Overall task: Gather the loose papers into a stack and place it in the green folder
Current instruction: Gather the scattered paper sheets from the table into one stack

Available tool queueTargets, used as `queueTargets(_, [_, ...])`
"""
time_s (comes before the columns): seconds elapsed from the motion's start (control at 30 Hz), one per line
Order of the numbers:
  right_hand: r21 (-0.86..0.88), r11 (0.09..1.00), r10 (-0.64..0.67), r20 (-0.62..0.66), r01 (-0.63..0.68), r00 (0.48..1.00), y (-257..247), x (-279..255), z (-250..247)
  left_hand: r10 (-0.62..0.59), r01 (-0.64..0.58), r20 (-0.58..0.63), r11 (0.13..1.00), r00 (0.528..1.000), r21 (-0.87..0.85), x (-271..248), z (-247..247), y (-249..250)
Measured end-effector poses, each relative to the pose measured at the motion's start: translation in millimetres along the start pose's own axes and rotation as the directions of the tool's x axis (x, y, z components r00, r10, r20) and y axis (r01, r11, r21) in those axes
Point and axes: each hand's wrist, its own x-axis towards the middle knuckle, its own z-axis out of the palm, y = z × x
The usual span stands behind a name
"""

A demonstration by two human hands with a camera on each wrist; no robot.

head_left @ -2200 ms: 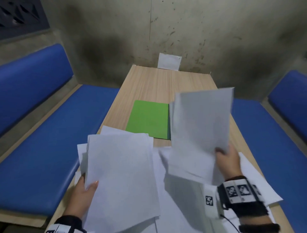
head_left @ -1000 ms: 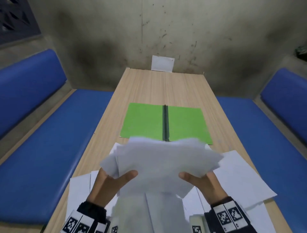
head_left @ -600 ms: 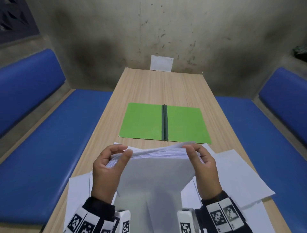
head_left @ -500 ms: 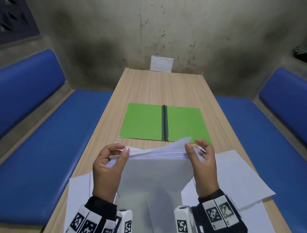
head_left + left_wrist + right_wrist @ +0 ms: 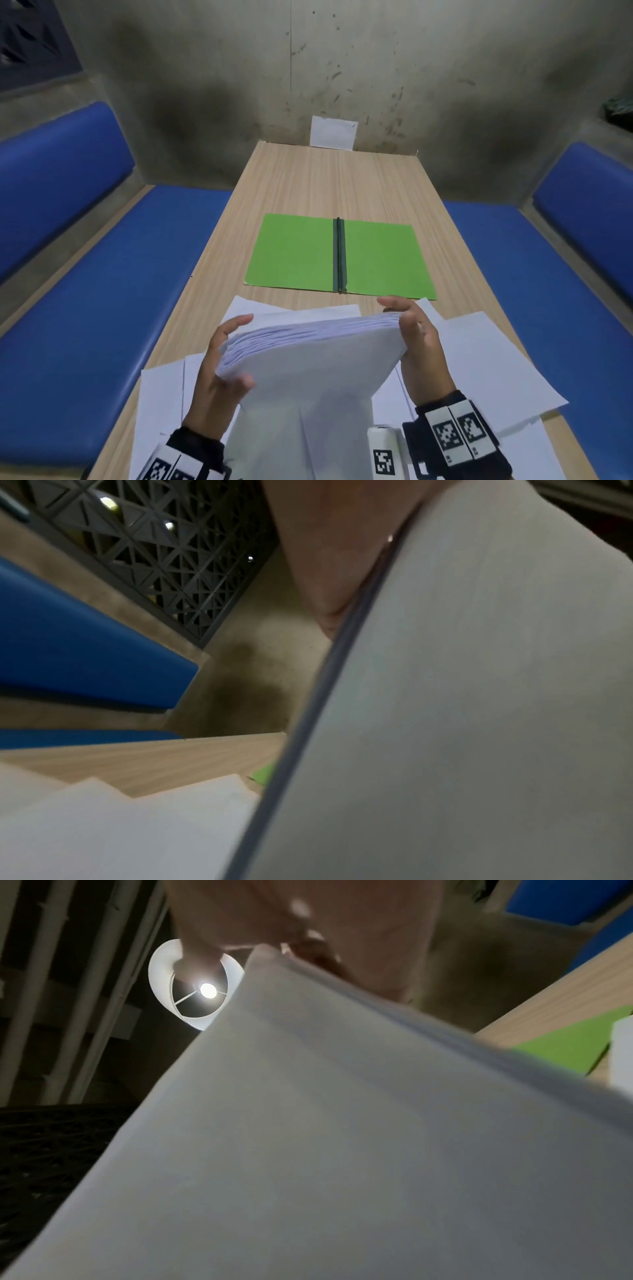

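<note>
Both hands, left hand [image 5: 219,373] and right hand [image 5: 419,346], gripped the paper stack [image 5: 308,370] upright, apparently resting on loose sheets [image 5: 479,356]; edges needed squaring before reaching the green folder [image 5: 339,255].

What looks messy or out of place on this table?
Loose sheets lie fanned at odd angles on the table, outside the stack both hands grip. The stack's top edges are stepped, not flush. The green folder lies open, flat and tidy.
</note>
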Motion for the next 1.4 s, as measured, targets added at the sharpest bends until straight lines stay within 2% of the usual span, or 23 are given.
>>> queueTargets(0.07, [-0.012,1.000,0.013,0.141,-0.011,0.990,3.3,-3.4,-9.5,-0.045,0.043,0.007,0.991,0.999,0.130,-1.6,0.7,-2.2])
queueTargets(0.13, [-0.142,0.989,0.084,0.262,-0.048,0.961,3.1,-7.8,-17.7,-0.136,0.140,-0.034,0.968,0.990,0.210,-1.5,-2.5,-0.9])
queueTargets(0.2, [-0.275,0.959,0.157,0.297,-0.073,0.942,3.2,-10.4,-21.4,-0.160,0.155,0.004,0.965,0.987,0.211,0.8,-8.0,-3.3])
queueTargets(0.3, [-0.305,0.936,0.248,0.218,-0.175,0.944,5.8,-7.0,-15.7,-0.191,0.172,0.072,0.962,0.979,0.210,4.3,-7.6,0.6])
queueTargets(0.4, [-0.229,0.960,0.194,0.133,-0.161,0.972,4.6,-5.4,-7.7,-0.153,0.126,0.090,0.959,0.984,0.255,5.8,-1.1,11.4])
queueTargets(0.5, [-0.128,0.987,0.119,0.164,-0.099,0.979,-2.5,-6.8,-11.9,-0.079,0.060,0.076,0.973,0.994,0.224,5.3,-7.0,23.9])
queueTargets(0.6, [-0.114,0.987,0.140,0.214,-0.118,0.967,3.1,-7.6,-20.8,-0.027,0.005,0.138,0.988,0.990,0.152,1.3,-16.6,27.5])
queueTargets(0.73, [-0.173,0.968,0.216,0.221,-0.180,0.951,17.2,-9.9,-23.5,-0.094,0.088,0.090,0.994,0.991,0.064,-3.4,-24.0,20.4])
queueTargets(0.83, [-0.223,0.958,0.235,0.249,-0.180,0.940,19.8,-12.8,-18.8,-0.169,0.167,0.082,0.985,0.982,0.033,-2.6,-24.3,14.4])
queueTargets(0.97, [-0.267,0.939,0.287,0.268,-0.216,0.920,29.1,-15.1,-11.6,-0.231,0.219,0.108,0.970,0.967,0.108,0.1,-13.1,14.4])
queueTargets(1.13, [-0.283,0.918,0.322,0.127,-0.277,0.938,32.4,-15.2,-9.7,-0.231,0.191,0.214,0.963,0.949,0.192,0.7,-18.4,28.5])
queueTargets(1.17, [-0.289,0.917,0.317,0.106,-0.276,0.942,30.0,-14.5,-10.2,-0.218,0.181,0.183,0.963,0.959,0.198,2.3,-22.0,32.3])
queueTargets(1.23, [-0.337,0.919,0.248,0.089,-0.205,0.965,16.4,-12.5,-10.6,-0.153,0.126,0.074,0.950,0.985,0.286,9.1,-28.8,35.7])
queueTargets(1.27, [-0.386,0.911,0.198,0.102,-0.145,0.975,8.5,-10.7,-11.4,-0.081,0.061,0.033,0.915,0.996,0.399,13.3,-30.5,40.1])
queueTargets(1.3, [-0.444,0.893,0.152,0.133,-0.078,0.979,-1.3,-9.1,-10.8,0.007,-0.017,0.021,0.845,1.000,0.535,16.9,-29.8,48.0])
queueTargets(1.37, [-0.579,0.809,0.046,0.228,0.097,0.973,-21.7,-5.7,-7.6,0.142,-0.162,0.087,0.683,0.986,0.712,22.4,-26.3,59.0])
queueTargets(1.4, [-0.634,0.746,-0.008,0.298,0.204,0.955,-29.8,-4.7,-4.3,0.193,-0.235,0.144,0.631,0.971,0.739,24.6,-22.5,61.7])
